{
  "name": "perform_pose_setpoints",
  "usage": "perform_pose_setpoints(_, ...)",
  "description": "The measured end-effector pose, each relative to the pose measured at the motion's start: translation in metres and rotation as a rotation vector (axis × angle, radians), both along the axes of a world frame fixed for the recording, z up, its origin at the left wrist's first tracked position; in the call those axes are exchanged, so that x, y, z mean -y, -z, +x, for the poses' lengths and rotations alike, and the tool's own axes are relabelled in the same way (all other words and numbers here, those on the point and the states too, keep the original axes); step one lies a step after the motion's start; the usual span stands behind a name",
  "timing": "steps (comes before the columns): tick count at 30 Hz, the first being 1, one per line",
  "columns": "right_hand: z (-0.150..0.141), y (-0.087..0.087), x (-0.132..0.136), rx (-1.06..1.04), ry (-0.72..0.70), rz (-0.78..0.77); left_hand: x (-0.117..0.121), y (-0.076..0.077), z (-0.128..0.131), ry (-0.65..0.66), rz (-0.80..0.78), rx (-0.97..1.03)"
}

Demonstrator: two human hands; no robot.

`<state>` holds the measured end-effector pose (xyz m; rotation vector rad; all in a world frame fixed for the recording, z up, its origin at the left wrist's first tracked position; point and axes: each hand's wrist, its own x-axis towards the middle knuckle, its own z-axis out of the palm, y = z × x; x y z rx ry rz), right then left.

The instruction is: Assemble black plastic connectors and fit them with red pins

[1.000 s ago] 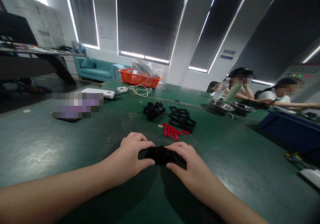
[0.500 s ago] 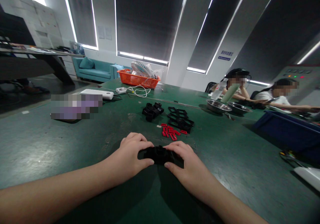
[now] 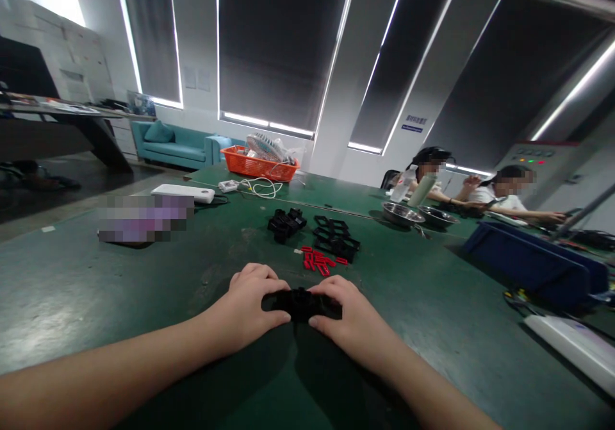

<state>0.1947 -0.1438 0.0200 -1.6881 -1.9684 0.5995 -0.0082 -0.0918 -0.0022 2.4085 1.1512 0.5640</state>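
Between my two hands is a dark black plastic part (image 3: 300, 303) with a small raised knob on top; its exact kind is hard to make out. My left hand (image 3: 257, 298) grips its left end, thumb in front and fingers behind. On the right end my right hand (image 3: 343, 308) closes the same way. Just beyond lie several small red rectangular rings (image 3: 317, 261). Behind these are black rectangular frames (image 3: 334, 234), with a cluster of black plastic parts (image 3: 286, 225) to their left.
The green table (image 3: 182, 289) bears a blurred purple item (image 3: 148, 218), a white power bank (image 3: 182, 193), a cable (image 3: 262, 188) and an orange basket (image 3: 259, 166). At right are metal bowls (image 3: 402, 215), a blue bin (image 3: 523, 263) and a white device (image 3: 574, 347). Two people sit beyond.
The camera view has turned slightly right and up, so surroundings shift left and down in the picture. Both hands keep their hold on the black part.
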Motion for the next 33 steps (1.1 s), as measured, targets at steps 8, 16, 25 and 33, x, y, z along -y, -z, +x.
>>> perform_pose_setpoints(8, 0.003, 0.001, 0.004, -0.017, 0.013, -0.001, 0.004, -0.003, 0.001, -0.008, -0.015, -0.026)
perform_pose_setpoints(16, 0.012, 0.004, 0.002, -0.034, -0.062, 0.014, 0.003, 0.001, 0.001, -0.002, 0.029, -0.016)
perform_pose_setpoints(25, 0.023, -0.003, -0.002, 0.011, -0.093, 0.007, 0.003, 0.000, 0.001, -0.006, 0.008, -0.042)
perform_pose_setpoints(33, 0.060, 0.013, -0.030, 0.202, 0.202, 0.192, 0.005, 0.001, 0.001, -0.020, -0.018, -0.044)
